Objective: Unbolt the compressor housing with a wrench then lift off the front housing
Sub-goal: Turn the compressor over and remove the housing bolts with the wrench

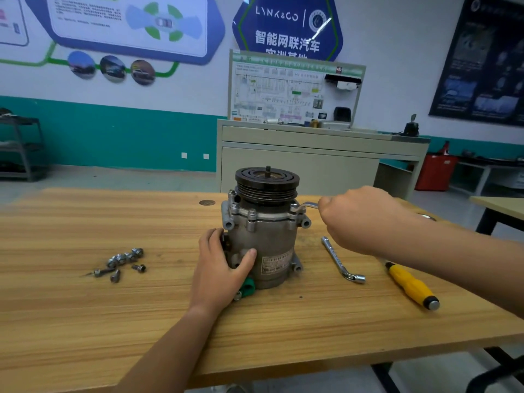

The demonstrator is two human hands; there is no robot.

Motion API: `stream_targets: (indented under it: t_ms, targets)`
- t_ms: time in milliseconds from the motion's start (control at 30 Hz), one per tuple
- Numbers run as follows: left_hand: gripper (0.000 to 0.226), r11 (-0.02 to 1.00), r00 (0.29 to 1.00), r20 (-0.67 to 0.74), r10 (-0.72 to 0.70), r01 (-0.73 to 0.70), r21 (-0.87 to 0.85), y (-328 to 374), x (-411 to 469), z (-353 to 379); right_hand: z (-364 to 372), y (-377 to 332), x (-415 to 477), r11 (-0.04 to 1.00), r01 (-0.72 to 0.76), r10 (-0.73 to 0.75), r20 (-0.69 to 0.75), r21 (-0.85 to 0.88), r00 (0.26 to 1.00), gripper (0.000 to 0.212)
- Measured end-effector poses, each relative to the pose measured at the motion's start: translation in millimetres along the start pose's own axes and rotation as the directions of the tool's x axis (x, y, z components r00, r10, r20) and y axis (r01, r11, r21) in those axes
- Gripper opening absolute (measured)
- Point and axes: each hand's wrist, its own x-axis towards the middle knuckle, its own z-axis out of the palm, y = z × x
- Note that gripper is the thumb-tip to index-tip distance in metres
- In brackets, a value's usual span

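A grey metal compressor [272, 245] stands upright on the wooden table [141, 321], its black pulley [266, 181] on top. The front housing [255, 212] under the pulley carries bolts around its flange. My left hand [224, 268] grips the lower left side of the compressor body, thumb across the front. My right hand [360, 217] holds the handle of a silver wrench [307, 206], whose far end sits on a bolt at the right side of the flange.
Several loose bolts [122, 263] lie on the table to the left. A second silver L-shaped socket wrench [340, 259] and a yellow-handled screwdriver [411, 287] lie to the right. A green connector [248, 287] sits at the compressor's base. A training cabinet [297, 163] stands behind the table.
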Motion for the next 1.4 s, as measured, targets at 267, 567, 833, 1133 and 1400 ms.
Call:
stream_targets:
  t_ms: [267,567,833,1133,1400]
  targets:
    - [0.088,1.000,1.000,-0.018,-0.005,0.005,-0.002,-0.2,-0.2,-0.2,13.4,13.8,12.2,0.999,0.037,-0.039,-0.064,-0.031,0.997,0.014]
    - [0.088,1.000,1.000,-0.007,-0.010,0.010,-0.008,0.4,-1.7,-1.0,30.5,27.8,60.8,0.992,0.079,-0.085,-0.057,-0.095,0.995,0.021]
    - [0.089,0.999,1.000,0.012,-0.026,0.026,-0.045,0.0,-1.1,0.1,43.6,12.9,75.3,0.995,-0.039,0.054,-0.171,0.090,0.984,0.029]
    - [0.090,0.999,0.999,0.017,-0.033,0.033,-0.024,1.7,-0.9,-1.7,47.5,15.3,18.3,0.726,-0.223,0.376,-0.105,0.650,0.921,0.017]
    - [0.085,0.999,1.000,-0.004,-0.018,0.018,-0.028,3.9,-1.9,-1.6,33.0,10.2,6.3,0.845,-0.177,0.228,-0.040,0.504,0.973,0.024]
